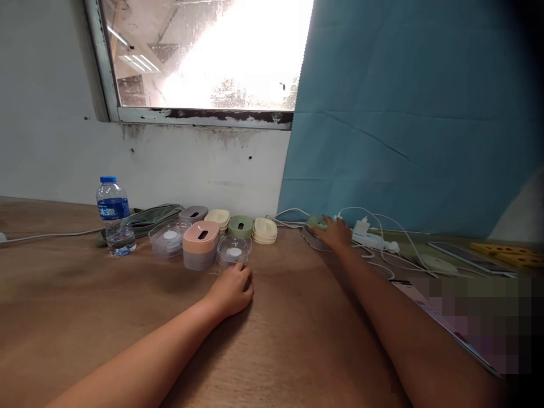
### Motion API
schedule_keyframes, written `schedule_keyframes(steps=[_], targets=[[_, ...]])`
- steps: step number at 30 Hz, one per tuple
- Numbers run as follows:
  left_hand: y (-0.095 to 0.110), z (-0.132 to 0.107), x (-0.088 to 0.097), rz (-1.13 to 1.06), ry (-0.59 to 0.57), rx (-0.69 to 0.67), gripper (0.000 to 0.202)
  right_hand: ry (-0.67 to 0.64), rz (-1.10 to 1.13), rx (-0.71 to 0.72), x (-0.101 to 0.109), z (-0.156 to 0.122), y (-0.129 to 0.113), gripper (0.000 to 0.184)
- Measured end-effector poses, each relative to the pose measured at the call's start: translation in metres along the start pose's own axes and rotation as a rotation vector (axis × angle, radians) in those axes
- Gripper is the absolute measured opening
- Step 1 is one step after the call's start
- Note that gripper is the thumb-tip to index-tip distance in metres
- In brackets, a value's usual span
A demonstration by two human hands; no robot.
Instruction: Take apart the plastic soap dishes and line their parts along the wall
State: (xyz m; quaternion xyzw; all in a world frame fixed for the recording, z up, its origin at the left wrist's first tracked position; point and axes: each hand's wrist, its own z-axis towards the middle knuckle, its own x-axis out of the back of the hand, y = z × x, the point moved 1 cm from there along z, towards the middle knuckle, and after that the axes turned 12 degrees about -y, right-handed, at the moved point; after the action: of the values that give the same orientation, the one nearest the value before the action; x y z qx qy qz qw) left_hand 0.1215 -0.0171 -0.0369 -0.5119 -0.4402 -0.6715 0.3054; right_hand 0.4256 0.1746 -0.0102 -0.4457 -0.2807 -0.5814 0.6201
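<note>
My left hand (233,290) rests on the wooden table with its fingers curled in, just in front of a clear plastic container (234,249); nothing shows in it. Further right, my right hand (336,233) reaches to the back of the table, its thumb and fingers around a light green rounded piece (315,221). A flat grey item (317,242) lies under that piece. Left of the near container stands a pink box (201,245) with a dark slot on top. Behind are a green box (241,226), a grey box (194,213) and stacked cream lids (265,230).
More clear containers (170,238) and a water bottle (115,218) stand at left, by a dark green cloth bag (155,219). At right are a white power strip (374,242) with loose cables, a phone (470,258), yellow perforated blocks (505,253) and a partly blurred screen (442,320).
</note>
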Motion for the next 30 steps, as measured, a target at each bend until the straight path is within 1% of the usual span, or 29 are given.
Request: schedule_keyframes(steps=[2, 5, 9, 11, 13, 15, 17, 20, 23, 26, 30], targets=[[0.000, 0.000, 0.000, -0.001, -0.001, 0.001, 0.016, -0.008, 0.001, 0.023, -0.002, 0.001, 0.007, 0.054], [0.001, 0.000, 0.001, -0.010, -0.008, -0.002, 0.016, 0.012, 0.005, 0.078, -0.002, 0.000, 0.012, 0.050], [0.000, -0.002, 0.002, -0.016, -0.004, -0.011, 0.016, 0.037, 0.010, 0.249, 0.006, -0.012, 0.011, 0.048], [0.000, -0.002, 0.002, -0.020, 0.006, -0.027, 0.016, 0.058, 0.012, 0.335, 0.012, -0.025, 0.010, 0.049], [0.001, -0.003, 0.003, -0.037, 0.012, -0.045, 0.015, 0.093, 0.050, 0.446, 0.018, -0.044, 0.008, 0.050], [0.003, -0.004, 0.006, -0.073, 0.034, -0.064, 0.016, 0.130, 0.175, 0.623, 0.024, -0.069, 0.006, 0.050], [0.007, -0.005, 0.010, -0.116, 0.099, -0.091, 0.020, 0.062, 0.293, 0.733, 0.030, -0.099, 0.002, 0.050], [0.013, -0.010, 0.017, -0.142, 0.213, -0.158, 0.018, -0.151, 0.381, 0.852, 0.041, -0.143, -0.007, 0.052], [0.019, -0.015, 0.022, -0.103, 0.245, -0.264, 0.016, -0.307, 0.433, 0.945, 0.052, -0.174, -0.017, 0.054], [0.023, -0.017, 0.023, -0.053, 0.222, -0.358, 0.017, -0.375, 0.481, 1.025, 0.057, -0.184, -0.023, 0.055], [0.023, -0.017, 0.020, -0.042, 0.151, -0.411, 0.022, -0.409, 0.585, 1.032, 0.058, -0.180, -0.025, 0.055]])
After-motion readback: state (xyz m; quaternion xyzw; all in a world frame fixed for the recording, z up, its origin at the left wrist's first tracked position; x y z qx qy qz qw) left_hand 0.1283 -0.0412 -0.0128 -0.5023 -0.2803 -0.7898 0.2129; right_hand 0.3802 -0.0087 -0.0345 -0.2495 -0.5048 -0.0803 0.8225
